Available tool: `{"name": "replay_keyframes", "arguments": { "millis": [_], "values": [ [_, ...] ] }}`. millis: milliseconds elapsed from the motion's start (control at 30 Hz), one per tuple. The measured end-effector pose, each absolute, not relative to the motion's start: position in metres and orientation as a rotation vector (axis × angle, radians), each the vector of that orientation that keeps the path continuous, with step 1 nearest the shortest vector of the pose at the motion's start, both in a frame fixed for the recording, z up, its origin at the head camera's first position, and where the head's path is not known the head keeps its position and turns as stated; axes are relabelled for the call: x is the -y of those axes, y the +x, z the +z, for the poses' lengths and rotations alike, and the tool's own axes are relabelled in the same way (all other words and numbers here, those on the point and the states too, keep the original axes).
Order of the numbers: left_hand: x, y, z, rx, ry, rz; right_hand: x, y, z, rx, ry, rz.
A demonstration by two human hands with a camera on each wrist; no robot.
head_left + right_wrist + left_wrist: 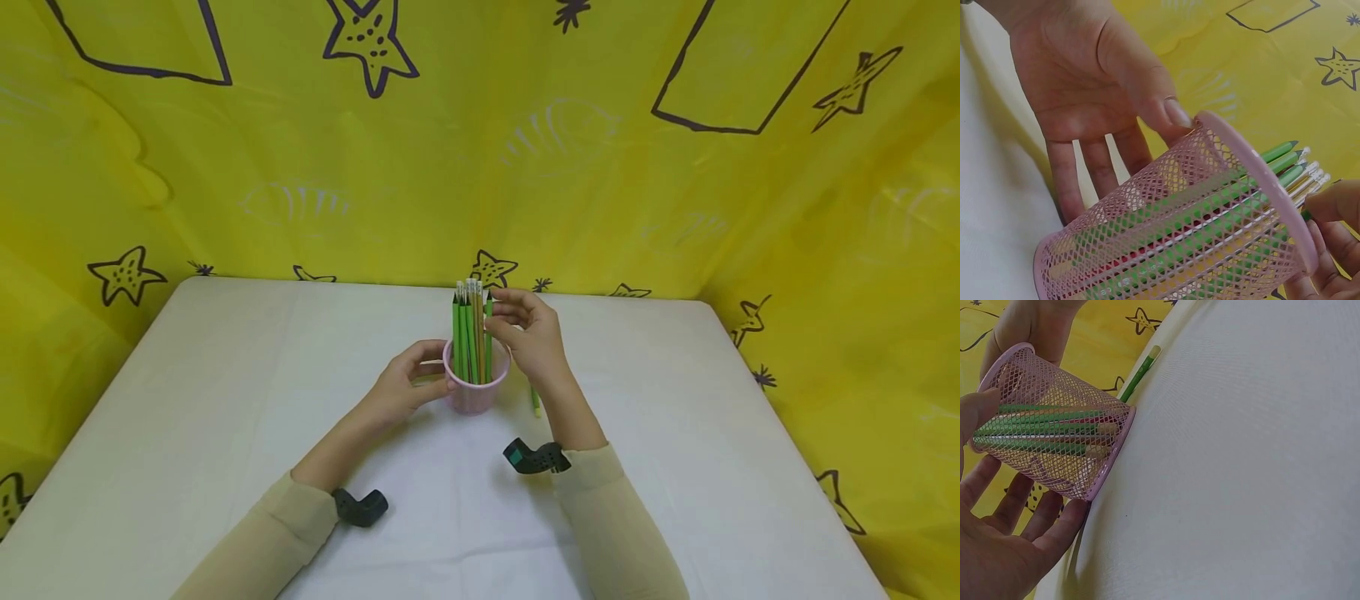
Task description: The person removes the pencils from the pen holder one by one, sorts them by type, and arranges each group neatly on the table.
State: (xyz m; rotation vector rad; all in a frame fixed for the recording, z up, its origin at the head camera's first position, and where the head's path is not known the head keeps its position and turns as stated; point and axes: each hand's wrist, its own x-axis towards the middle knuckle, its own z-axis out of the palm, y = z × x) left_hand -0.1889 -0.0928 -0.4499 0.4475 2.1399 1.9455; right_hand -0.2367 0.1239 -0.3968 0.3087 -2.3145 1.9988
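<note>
A pink mesh pencil cup (472,402) stands upright on the table, with several green and other pencils (464,337) leaning in it. My left hand (401,385) holds the cup from the left; in the right wrist view its thumb lies at the rim (1260,165) and the fingers go round the mesh side. Above the rim on the right, my right hand (538,337) pinches the top of a green pencil (489,346) whose lower part is inside the cup. Another green pencil (536,403) lies on the table behind my right wrist, partly hidden by it.
The table (337,333) has a white cover. Yellow cloth (450,167) with drawn stars and fish hangs behind it and along both sides. A dark wrist camera (360,507) sits on the left sleeve, another camera (534,457) on the right.
</note>
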Motion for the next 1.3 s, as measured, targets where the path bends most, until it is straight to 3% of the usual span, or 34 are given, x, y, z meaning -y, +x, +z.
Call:
{"name": "replay_keyframes", "arguments": {
  "millis": [1300],
  "values": [
    [0.092, -0.189, -0.451, -2.136, 0.407, 1.949, -0.150, -0.224, -0.363, 1.945, 0.337, 2.310]
  ]
}}
